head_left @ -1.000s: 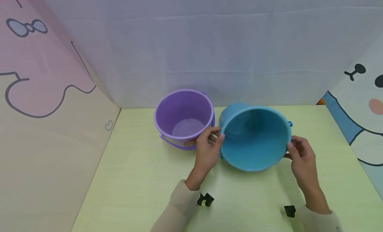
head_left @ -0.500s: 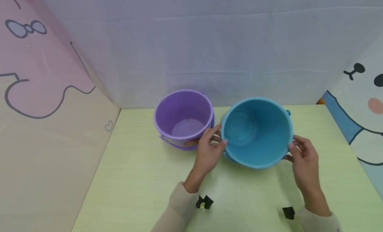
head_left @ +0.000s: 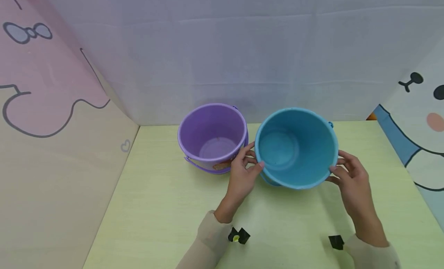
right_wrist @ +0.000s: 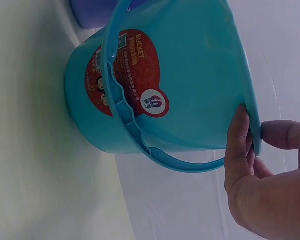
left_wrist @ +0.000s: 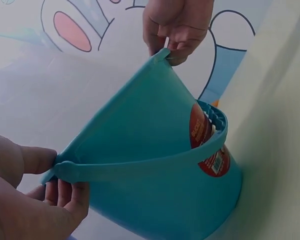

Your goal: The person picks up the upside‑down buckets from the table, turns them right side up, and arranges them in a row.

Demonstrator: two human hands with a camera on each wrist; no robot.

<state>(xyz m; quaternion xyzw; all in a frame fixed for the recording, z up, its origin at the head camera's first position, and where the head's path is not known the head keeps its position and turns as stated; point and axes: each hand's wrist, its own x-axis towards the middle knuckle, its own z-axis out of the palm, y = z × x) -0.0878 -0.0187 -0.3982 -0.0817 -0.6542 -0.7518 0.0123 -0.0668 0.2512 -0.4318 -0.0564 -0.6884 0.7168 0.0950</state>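
Note:
A blue bucket (head_left: 298, 145) stands on the table to the right of a purple bucket (head_left: 216, 132), its open mouth facing up and toward me. My left hand (head_left: 241, 176) pinches the blue rim on the left side, thumb on the rim and fingers beneath. On the opposite side my right hand (head_left: 352, 184) pinches the rim the same way. Both wrist views show the blue bucket's handle (right_wrist: 125, 110) hanging down along its front, near a red label (right_wrist: 127, 72). The purple bucket sits upright just beyond my left fingers, with its handle lowered.
The pale green table (head_left: 156, 207) meets a white back wall (head_left: 243, 57) right behind both buckets. Cartoon-printed walls (head_left: 55, 165) flank the left and right sides. Small black pieces (head_left: 239, 236) show beside each sleeve.
The blue bucket has tipped back from leaning toward me to nearly upright, its rim shifting toward the wall. Both hands keep hold of the rim. The purple bucket stays put.

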